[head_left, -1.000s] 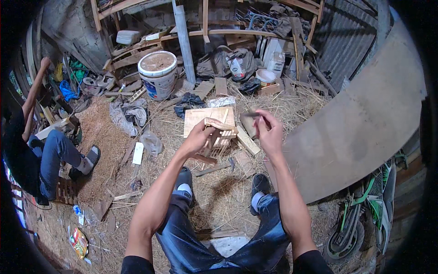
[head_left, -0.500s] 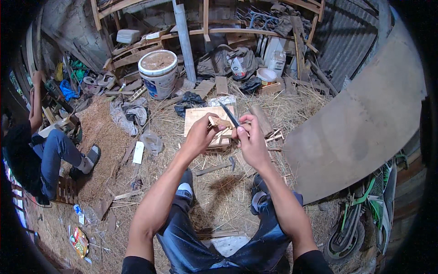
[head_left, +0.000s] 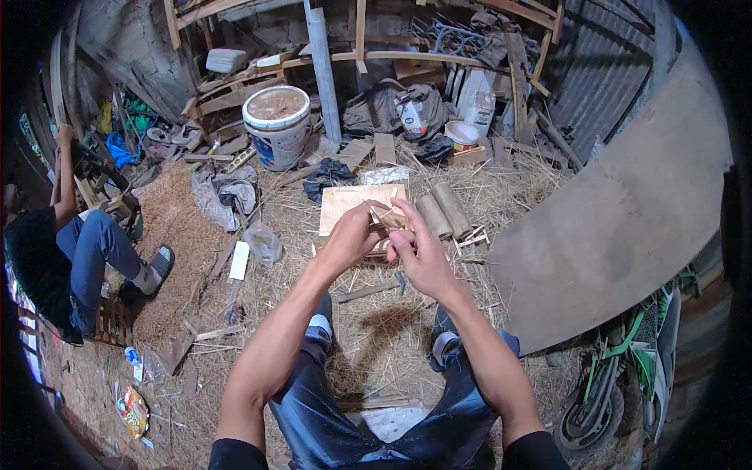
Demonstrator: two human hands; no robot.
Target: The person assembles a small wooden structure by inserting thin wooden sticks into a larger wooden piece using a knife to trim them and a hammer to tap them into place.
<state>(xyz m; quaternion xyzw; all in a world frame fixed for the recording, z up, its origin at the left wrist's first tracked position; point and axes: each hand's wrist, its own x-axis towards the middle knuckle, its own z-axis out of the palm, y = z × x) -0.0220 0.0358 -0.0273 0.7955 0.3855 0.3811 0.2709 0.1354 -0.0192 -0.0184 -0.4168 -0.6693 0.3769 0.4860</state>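
Both hands meet over a low wooden block with a pale flat top (head_left: 341, 207), in front of my knees. My left hand (head_left: 350, 233) is closed around a small, rough-carved piece of wood (head_left: 389, 217). Against its other side is my right hand (head_left: 421, 252), index finger stretched along the wood and the other fingers curled. The dark-bladed knife from the earlier frame is hidden at this angle, within or behind the right hand's curled fingers. A hammer (head_left: 368, 292) lies on the straw between my feet.
Two short round logs (head_left: 444, 210) lie right of the block. A white bucket (head_left: 276, 129) stands beyond, left of a post. A large bent sheet (head_left: 603, 211) and a motorbike (head_left: 603, 392) fill the right side. Another person (head_left: 86, 258) sits at left by wood shavings (head_left: 168, 207).
The knife blade, raised above the wood before, has dropped out of sight. My right hand has turned and its index finger now reaches along the carved piece. Both logs now show more fully.
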